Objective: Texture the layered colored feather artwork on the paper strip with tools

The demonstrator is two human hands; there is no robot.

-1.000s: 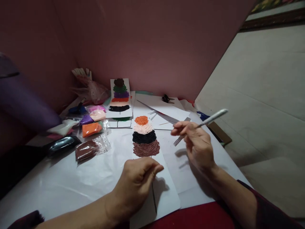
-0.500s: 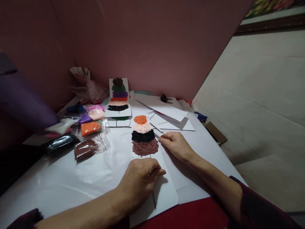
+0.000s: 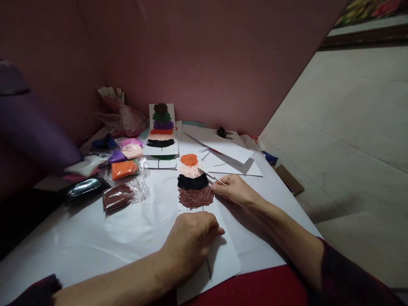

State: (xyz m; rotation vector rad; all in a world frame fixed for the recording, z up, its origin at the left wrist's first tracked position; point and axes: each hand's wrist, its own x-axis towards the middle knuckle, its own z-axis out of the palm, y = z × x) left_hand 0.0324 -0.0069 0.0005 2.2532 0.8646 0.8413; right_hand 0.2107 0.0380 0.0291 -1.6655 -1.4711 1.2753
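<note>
A long white card bears stacked bands of clay: an orange top, a pale peach band, a black band and a textured brown band. My left hand rests on its lower part, fingers curled, and whatever they might hold is hidden. A thin metal tool with a ridged pale end is pinched in my right hand, at the card's right edge. That ridged end points up and left over the peach band; I cannot tell whether it touches the clay.
Clay packets lie to the left, among them brown, orange and black. A second clay-banded card leans behind. White paper sheets and keys are at the back. A purple blurred object stands far left.
The whole view has shifted slightly, with things appearing a little further right. The tool in my right hand has turned slightly and moved nearer the clay. My left hand keeps its place on the card.
</note>
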